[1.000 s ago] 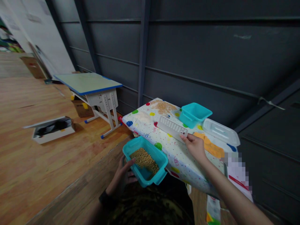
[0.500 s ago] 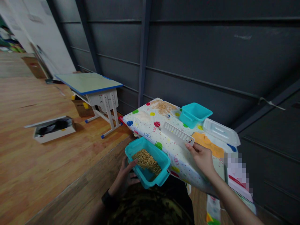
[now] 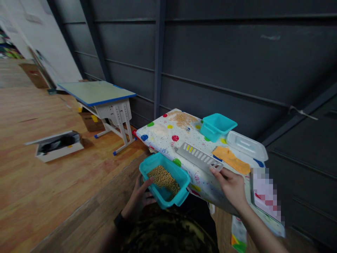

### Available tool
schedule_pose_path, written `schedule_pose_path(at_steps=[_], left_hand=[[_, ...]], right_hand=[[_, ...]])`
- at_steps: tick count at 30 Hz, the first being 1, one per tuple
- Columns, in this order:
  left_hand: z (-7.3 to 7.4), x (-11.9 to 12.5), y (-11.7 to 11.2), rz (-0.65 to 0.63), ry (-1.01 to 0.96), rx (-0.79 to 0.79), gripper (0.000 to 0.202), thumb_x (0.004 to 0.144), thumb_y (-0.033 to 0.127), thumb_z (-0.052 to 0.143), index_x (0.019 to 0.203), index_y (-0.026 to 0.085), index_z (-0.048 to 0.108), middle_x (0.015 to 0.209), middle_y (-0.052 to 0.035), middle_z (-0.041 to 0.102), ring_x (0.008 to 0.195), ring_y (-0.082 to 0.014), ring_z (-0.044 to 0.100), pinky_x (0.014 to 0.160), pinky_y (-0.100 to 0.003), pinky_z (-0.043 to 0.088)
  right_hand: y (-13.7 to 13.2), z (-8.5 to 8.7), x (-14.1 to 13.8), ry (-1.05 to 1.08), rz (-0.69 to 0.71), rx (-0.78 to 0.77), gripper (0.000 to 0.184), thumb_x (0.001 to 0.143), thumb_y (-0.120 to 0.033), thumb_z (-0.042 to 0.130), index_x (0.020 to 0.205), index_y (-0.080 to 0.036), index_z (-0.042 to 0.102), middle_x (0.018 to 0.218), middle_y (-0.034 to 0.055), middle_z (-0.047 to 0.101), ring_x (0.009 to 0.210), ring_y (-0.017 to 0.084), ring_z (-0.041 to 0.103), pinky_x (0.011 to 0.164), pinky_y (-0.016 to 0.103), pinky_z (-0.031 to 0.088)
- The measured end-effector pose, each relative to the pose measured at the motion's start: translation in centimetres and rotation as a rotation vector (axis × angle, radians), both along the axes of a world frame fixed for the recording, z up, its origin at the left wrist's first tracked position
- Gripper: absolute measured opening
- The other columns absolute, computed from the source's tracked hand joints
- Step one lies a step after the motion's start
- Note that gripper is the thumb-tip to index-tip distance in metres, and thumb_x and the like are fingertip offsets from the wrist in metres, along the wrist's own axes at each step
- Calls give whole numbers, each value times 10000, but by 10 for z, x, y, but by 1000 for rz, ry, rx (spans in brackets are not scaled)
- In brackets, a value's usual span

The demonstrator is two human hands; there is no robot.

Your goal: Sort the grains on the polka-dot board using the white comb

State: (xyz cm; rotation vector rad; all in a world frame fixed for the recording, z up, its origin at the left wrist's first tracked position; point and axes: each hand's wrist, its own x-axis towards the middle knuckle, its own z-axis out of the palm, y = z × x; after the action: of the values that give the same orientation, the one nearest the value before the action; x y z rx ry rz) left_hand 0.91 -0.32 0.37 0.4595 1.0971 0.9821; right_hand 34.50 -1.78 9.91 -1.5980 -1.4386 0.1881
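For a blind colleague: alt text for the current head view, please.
A person's left hand holds a turquoise rectangular plastic tub of round tan beans; their right hand grips a slotted pale plastic strip by one end, over a spotted white tablecloth. Nearby are scattered grains, another turquoise tub, a translucent lid and an orange cloth.

The left hand (image 3: 140, 193) holds a turquoise tub (image 3: 181, 173) at the table's near edge, thumb over the rim, with pale round beans (image 3: 164, 178) inside. The right hand (image 3: 233, 184) pinches one end of a slotted strip (image 3: 197, 157) (light grey, with a row of openings) above the spotted tablecloth (image 3: 158, 141). Toward the dark wall (image 3: 223, 63) lie scattered grains (image 3: 183, 119), an open turquoise box (image 3: 209, 133) and a clear lid (image 3: 247, 146); an orange cloth (image 3: 231, 160) rests nearer the right hand. A blue-edged desk (image 3: 97, 92) stands apart, to the left.
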Motion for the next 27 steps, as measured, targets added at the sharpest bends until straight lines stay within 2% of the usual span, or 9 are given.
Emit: schedule_pose_path(at_steps=[3, 11, 13, 19, 25, 27], left_hand=[[4, -1, 0, 14, 16, 33, 1005, 853, 568, 963, 1675, 367, 420, 1391, -161, 808, 941, -335, 889, 768, -446, 728], [7, 0, 0, 11, 28, 37, 1023, 835, 583, 964, 1678, 369, 426, 1357, -148, 816, 949, -358, 883, 729, -435, 707], [7, 0, 0, 5, 27, 41, 1015, 837, 588, 961, 1675, 377, 430, 1380, -146, 812, 946, -351, 881, 737, -433, 708], [1, 1, 1, 4, 36, 24, 1025, 821, 597, 973, 1662, 371, 432, 1417, -159, 794, 915, -329, 879, 722, -421, 708], [1, 0, 0, -29, 28, 42, 952, 866, 608, 935, 1635, 369, 428, 1329, -117, 796, 788, -243, 837, 696, -382, 691], [4, 0, -1, -34, 31, 35, 966, 860, 618, 939, 1637, 376, 418, 1342, -120, 788, 805, -252, 843, 703, -392, 693]], right_hand=[[8, -3, 3, -7, -39, 16, 802, 894, -929, 652, 488, -250, 519, 510, -12, 402, 506, 153, 390, 487, 302, 325], [23, -11, -6, -25, -49, -28, 719, 917, -864, 625, 564, -238, 649, 519, 6, 524, 507, 175, 472, 519, 311, 379], [20, -11, -7, -20, -28, -45, 678, 924, -820, 641, 581, -237, 677, 520, 8, 541, 511, 181, 491, 524, 312, 393], [1, -11, -11, 3, 3, -47, 667, 926, -744, 691, 497, -244, 586, 508, -1, 517, 507, 164, 491, 512, 284, 413], [-19, -9, -19, -1, 10, -23, 710, 943, -809, 686, 551, -218, 675, 500, -8, 532, 488, 154, 494, 472, 259, 400], [-26, -6, -22, -12, 19, -4, 703, 961, -796, 692, 561, -217, 699, 501, -6, 547, 483, 154, 505, 463, 253, 412]])
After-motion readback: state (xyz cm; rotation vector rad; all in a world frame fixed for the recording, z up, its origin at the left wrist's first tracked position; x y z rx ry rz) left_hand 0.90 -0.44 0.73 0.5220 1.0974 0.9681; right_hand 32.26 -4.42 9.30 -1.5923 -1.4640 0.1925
